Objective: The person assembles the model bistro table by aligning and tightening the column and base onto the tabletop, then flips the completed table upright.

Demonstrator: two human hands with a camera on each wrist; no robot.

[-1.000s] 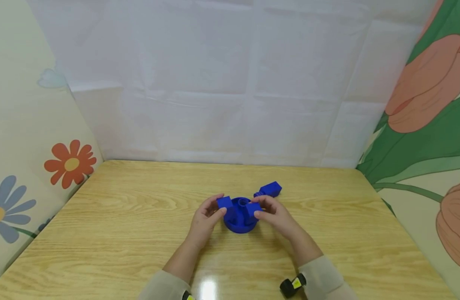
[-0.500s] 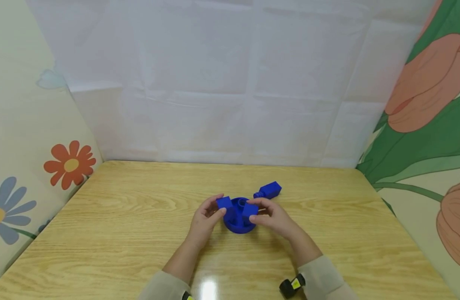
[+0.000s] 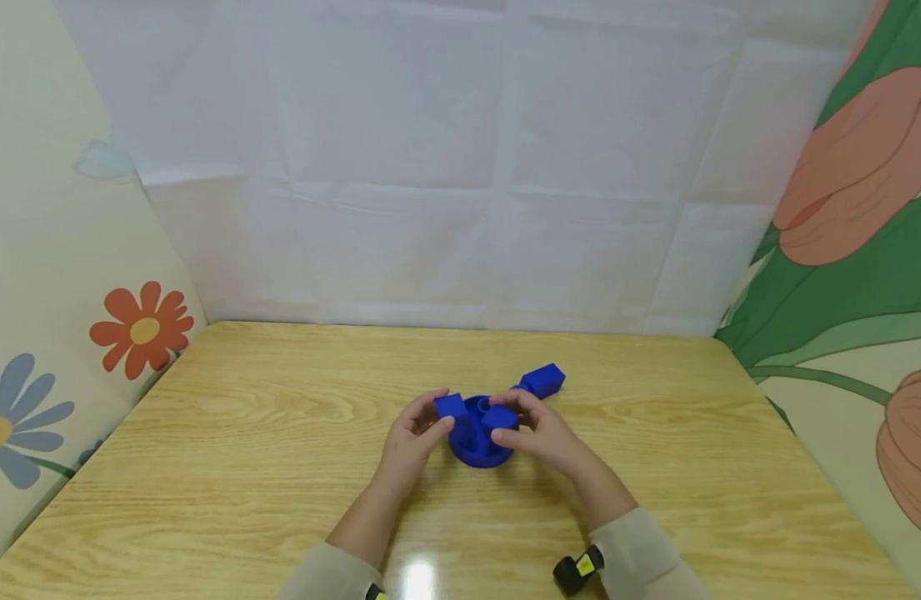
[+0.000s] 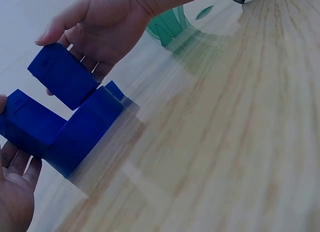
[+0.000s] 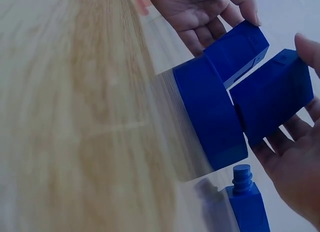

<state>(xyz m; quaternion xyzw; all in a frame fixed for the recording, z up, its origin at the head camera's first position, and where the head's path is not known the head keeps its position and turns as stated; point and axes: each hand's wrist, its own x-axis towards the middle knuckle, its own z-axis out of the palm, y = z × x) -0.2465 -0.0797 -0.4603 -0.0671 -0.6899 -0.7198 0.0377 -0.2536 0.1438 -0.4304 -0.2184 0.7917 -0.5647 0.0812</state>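
A round blue base (image 3: 481, 460) with a raised ring inside stands on the table between both hands. My left hand (image 3: 407, 446) holds a blue block (image 3: 451, 407) between thumb and fingers, upright at the base's left side. A second blue block (image 3: 500, 418) is pinched by my right hand (image 3: 553, 440) over the right side of the base. In the right wrist view this block (image 5: 272, 96) leans at the base rim (image 5: 210, 117), its lower end hidden. Behind the right hand lies a blue block with a threaded end (image 3: 544, 381).
The wooden table (image 3: 280, 392) extends around the pieces. A white cloth (image 3: 400, 167) hangs behind it, with flower-printed sheets (image 3: 843, 333) at the sides. A black wrist device (image 3: 578, 571) sits on the right sleeve.
My right hand has moved slightly left with its block, which has turned and sits further over the base. The left hand, its block and the base stay nearly in place.
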